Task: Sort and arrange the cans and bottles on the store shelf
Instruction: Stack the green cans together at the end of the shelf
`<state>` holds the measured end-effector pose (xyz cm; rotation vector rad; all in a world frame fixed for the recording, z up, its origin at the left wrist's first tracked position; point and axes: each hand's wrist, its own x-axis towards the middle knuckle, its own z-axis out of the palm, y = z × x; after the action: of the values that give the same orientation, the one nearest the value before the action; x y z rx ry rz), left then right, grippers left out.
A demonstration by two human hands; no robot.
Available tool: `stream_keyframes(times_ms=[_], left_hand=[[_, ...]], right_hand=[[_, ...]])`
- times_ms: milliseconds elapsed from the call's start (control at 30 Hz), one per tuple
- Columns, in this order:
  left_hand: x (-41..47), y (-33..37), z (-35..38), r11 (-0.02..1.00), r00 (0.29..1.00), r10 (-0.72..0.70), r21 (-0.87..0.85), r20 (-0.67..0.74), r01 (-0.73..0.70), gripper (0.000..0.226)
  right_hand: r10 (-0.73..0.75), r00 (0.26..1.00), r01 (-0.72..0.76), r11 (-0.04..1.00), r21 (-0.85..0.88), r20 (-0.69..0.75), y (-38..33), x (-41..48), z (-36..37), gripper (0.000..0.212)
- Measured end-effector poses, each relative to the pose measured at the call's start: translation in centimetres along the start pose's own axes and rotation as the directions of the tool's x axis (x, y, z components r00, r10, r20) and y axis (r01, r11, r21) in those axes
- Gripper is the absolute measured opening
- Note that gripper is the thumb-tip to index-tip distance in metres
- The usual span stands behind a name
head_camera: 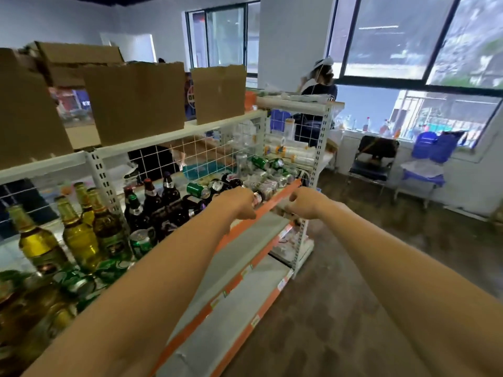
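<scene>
Aluminium cans (268, 186) lie tumbled at the far end of the shelf (283, 191); they look light, smooth and easily dented, so are best gripped round the middle. The left hand (239, 200) reaches them with its fingers hidden, so its grip cannot be told. The right hand (302, 198) hovers beside it, fingers loosely curled and seemingly empty.

Overall light: bright, cool daylight with a blue cast on my feed.
Source: big windows (408, 42) at right, and a smaller window (226, 36) at the back.
Glare: panes washed pale; the view outside is smeared.
Shadows: soft and shallow; the floor (340, 308) reads dark and mottled.
Highlights: small glints on the yellow bottles (79, 235).
Blur: motion smear throughout, so I cannot read any label; the brown bottles (27, 308) at lower left dissolve.
Distortion: wide-angle bend; window frames and the orange shelf rail (277, 197) lean, and the forearms (163, 281) stretch.
Sharpest zone: centre, still soft.
</scene>
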<state>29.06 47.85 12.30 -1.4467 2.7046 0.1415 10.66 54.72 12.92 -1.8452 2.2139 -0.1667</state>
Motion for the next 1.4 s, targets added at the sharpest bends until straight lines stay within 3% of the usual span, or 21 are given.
stream_keyframes(times_ms=[300,533,733,900,1033,1200,1400], left_hand=[[15.0,0.9,0.7,0.994,0.997,0.064,-0.088,0.043,-0.060,0.031],[29.7,-2.4,-0.7,0.989,0.998,0.040,-0.145,0.039,-0.034,0.022],[39.2,-5.6,-1.4,0.976,0.996,-0.043,-0.208,0.079,0.058,0.042],[46.3,-5.9,-0.3,0.982,0.993,-0.058,-0.173,0.106,0.076,0.043],[52.5,-5.4,0.8,0.983,0.990,-0.069,-0.159,0.124,0.089,0.038],[60.7,-4.6,3.1,0.981,0.983,-0.127,-0.130,0.130,0.144,0.021],[69.9,-4.5,4.0,0.973,0.965,-0.200,-0.082,0.170,0.216,0.029]], right_hand=[[0.050,0.999,-0.050,0.996,-0.070,-0.004,5.7,11.6,-0.9,0.025],[0.032,1.000,-0.031,0.990,-0.135,-0.002,7.3,26.0,-3.8,0.039],[-0.015,0.990,-0.007,0.988,-0.152,-0.140,8.5,35.4,-5.6,0.036],[0.015,0.994,-0.028,0.992,-0.119,-0.106,12.1,42.3,-5.7,0.026],[0.019,0.997,-0.026,0.995,-0.099,-0.070,15.4,48.8,-5.4,0.038],[-0.001,1.000,-0.001,0.995,-0.097,-0.017,19.6,58.0,-3.7,0.031],[-0.042,0.996,0.046,0.998,-0.046,0.082,23.2,68.6,-3.1,0.046]])
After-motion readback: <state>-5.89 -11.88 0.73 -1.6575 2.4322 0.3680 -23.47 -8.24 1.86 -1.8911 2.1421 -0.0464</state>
